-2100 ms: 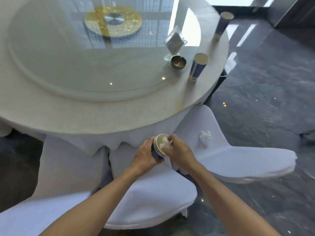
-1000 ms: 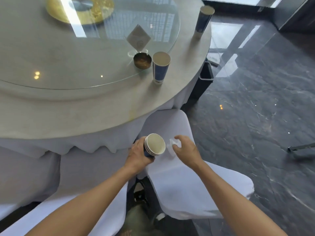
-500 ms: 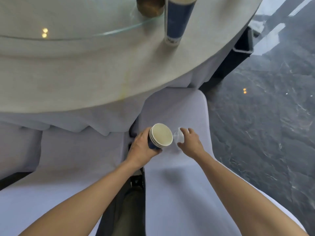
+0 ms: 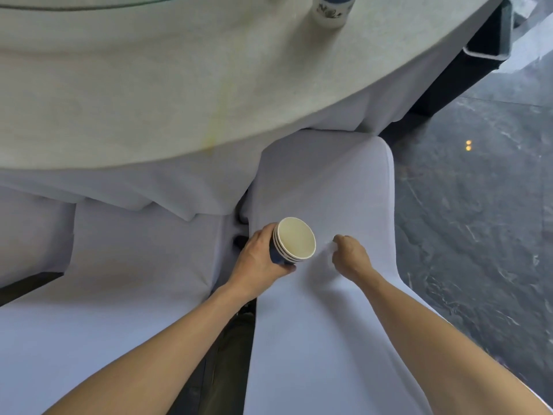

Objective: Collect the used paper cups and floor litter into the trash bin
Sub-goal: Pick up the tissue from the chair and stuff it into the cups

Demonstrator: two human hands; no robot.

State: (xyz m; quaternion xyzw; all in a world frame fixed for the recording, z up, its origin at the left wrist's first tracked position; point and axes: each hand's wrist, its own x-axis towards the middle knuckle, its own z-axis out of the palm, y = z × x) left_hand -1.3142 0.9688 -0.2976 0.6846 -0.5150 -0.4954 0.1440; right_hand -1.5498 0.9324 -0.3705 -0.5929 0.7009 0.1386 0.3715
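My left hand (image 4: 257,260) grips a stack of nested blue paper cups (image 4: 294,240), tilted so the cream opening faces me. Just to its right, my right hand (image 4: 351,256) has its fingers curled down on a crumpled white tissue (image 4: 328,255) lying on the white-covered chair seat (image 4: 323,187); the tissue is blurred and mostly hidden under the fingers. Another blue and white paper cup (image 4: 330,10) stands on the round table near its edge, cut off by the top of the frame. A black trash bin (image 4: 478,52) stands on the floor beyond the table at the upper right.
The round table with its white cloth (image 4: 149,85) fills the top of the view and overhangs the chairs. A second white-covered chair (image 4: 119,265) stands to the left, with a dark gap between the two. Dark polished stone floor (image 4: 478,220) lies to the right.
The view has closed in on the chair seat. My right hand left the cup stack, reached the tissue on the seat and curled its fingers over it. My left hand kept holding the cups.
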